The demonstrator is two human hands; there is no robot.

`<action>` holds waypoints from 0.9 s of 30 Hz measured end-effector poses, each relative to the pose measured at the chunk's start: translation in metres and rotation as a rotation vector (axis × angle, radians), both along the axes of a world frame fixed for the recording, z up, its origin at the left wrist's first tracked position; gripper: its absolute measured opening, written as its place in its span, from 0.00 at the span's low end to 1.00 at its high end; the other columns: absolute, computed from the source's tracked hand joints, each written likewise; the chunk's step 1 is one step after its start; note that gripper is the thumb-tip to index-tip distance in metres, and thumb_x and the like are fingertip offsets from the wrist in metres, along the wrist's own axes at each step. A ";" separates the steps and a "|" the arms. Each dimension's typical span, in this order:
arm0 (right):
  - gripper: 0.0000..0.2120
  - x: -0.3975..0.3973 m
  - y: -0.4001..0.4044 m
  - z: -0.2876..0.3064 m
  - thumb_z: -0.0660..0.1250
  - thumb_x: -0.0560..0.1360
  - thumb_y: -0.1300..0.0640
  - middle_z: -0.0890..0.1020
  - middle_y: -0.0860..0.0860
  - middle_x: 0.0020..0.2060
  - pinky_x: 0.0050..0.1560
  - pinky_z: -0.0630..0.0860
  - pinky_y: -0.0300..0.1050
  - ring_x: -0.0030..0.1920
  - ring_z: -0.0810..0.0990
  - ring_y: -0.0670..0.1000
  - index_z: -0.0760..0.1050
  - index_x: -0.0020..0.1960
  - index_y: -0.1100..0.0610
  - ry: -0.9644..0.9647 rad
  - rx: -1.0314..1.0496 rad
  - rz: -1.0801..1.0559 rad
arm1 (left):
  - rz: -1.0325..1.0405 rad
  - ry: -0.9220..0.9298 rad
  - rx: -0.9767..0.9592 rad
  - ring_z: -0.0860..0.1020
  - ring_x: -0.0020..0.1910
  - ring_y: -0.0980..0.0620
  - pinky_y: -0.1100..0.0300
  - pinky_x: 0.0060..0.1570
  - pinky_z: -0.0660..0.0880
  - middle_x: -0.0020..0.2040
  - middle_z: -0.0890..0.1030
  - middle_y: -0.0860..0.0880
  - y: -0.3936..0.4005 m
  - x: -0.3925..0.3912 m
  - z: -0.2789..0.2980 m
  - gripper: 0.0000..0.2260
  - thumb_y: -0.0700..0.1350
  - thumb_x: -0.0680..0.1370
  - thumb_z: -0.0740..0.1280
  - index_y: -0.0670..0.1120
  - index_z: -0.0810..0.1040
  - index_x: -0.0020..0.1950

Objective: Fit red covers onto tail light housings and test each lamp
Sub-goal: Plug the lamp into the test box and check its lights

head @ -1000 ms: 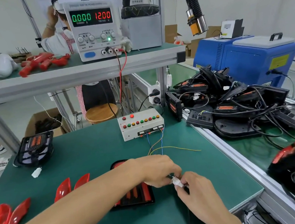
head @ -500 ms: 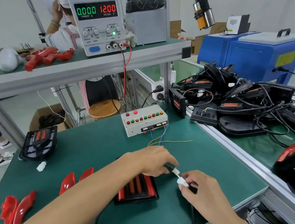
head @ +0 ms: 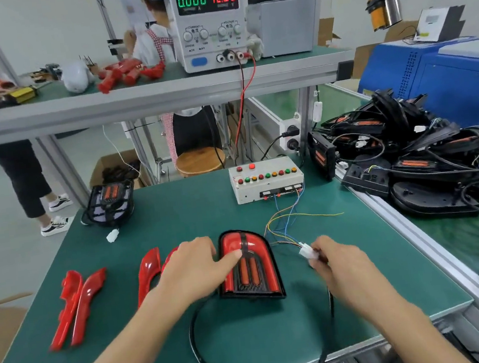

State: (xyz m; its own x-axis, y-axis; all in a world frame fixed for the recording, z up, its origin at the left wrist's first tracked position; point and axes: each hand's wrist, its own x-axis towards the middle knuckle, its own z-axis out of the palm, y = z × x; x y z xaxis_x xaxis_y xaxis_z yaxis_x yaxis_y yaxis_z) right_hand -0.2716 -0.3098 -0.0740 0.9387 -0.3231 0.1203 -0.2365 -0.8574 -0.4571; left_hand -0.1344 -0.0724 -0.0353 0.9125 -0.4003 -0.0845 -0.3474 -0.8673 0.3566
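Testing step, by the look of it: left hand (head: 196, 266) resting with fingers extended on covered tail light (head: 248, 266) mid-mat, right hand (head: 337, 260) pinching white connector (head: 305, 252) just beside it. Supply reading zero amps. Probably next: seat plug fully, press test-box (head: 266, 179) buttons.

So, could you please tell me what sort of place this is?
Probably an assembly and test bench in a lamp factory: a bench power supply with lit digits, a white test box with coloured buttons, and a heap of black wired lamp housings.
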 end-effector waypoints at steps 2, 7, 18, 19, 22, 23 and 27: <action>0.03 0.010 0.000 0.012 0.57 0.83 0.56 0.80 0.51 0.43 0.46 0.76 0.56 0.43 0.78 0.62 0.66 0.51 0.53 -0.005 -0.022 0.032 | 0.004 0.101 0.019 0.76 0.33 0.50 0.56 0.32 0.68 0.33 0.77 0.50 0.004 -0.007 -0.008 0.29 0.72 0.74 0.63 0.45 0.71 0.38; 0.14 0.037 0.006 0.046 0.57 0.78 0.65 0.74 0.49 0.45 0.38 0.74 0.55 0.35 0.72 0.61 0.58 0.47 0.47 -0.113 -0.183 0.122 | 0.086 0.230 -0.097 0.75 0.38 0.52 0.57 0.33 0.65 0.42 0.77 0.50 0.005 -0.012 -0.025 0.21 0.64 0.78 0.66 0.46 0.70 0.44; 0.08 0.068 0.034 0.047 0.60 0.80 0.61 0.77 0.47 0.54 0.46 0.77 0.56 0.42 0.78 0.56 0.68 0.55 0.49 -0.169 -0.034 0.220 | 0.141 0.249 -0.476 0.83 0.43 0.56 0.55 0.50 0.79 0.44 0.86 0.52 0.037 -0.060 -0.032 0.09 0.55 0.79 0.68 0.51 0.80 0.51; 0.09 0.068 0.039 0.048 0.61 0.79 0.61 0.77 0.46 0.55 0.47 0.77 0.56 0.43 0.78 0.55 0.68 0.56 0.48 -0.163 -0.034 0.258 | 0.120 0.226 -0.475 0.83 0.41 0.58 0.58 0.47 0.79 0.44 0.86 0.56 0.040 -0.065 -0.033 0.07 0.55 0.78 0.69 0.53 0.79 0.51; 0.09 0.062 0.065 0.053 0.63 0.78 0.55 0.75 0.43 0.57 0.48 0.77 0.54 0.45 0.79 0.55 0.68 0.58 0.47 -0.183 -0.007 0.399 | 0.094 0.224 -0.521 0.82 0.41 0.59 0.61 0.45 0.78 0.43 0.85 0.58 0.041 -0.072 -0.036 0.07 0.53 0.76 0.72 0.54 0.79 0.51; 0.11 0.058 0.076 0.054 0.64 0.77 0.51 0.74 0.42 0.57 0.49 0.76 0.52 0.46 0.79 0.55 0.69 0.58 0.47 -0.187 -0.011 0.456 | 0.098 0.236 -0.542 0.82 0.42 0.58 0.60 0.46 0.78 0.43 0.85 0.56 0.039 -0.073 -0.037 0.07 0.52 0.76 0.73 0.53 0.79 0.51; 0.13 0.041 0.117 0.041 0.62 0.79 0.46 0.76 0.48 0.56 0.50 0.75 0.52 0.50 0.78 0.54 0.72 0.57 0.53 -0.169 -0.106 0.658 | 0.147 0.322 -0.667 0.83 0.50 0.55 0.50 0.54 0.80 0.47 0.86 0.51 0.039 -0.070 -0.041 0.10 0.48 0.73 0.71 0.51 0.80 0.53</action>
State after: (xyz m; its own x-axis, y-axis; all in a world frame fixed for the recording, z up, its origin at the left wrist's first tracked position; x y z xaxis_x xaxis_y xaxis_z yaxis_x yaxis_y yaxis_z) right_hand -0.2309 -0.1929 -0.0333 0.9012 0.3295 0.2814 0.4158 -0.8403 -0.3478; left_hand -0.2042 -0.0336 -0.0764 0.9315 -0.3364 -0.1383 -0.0349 -0.4613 0.8866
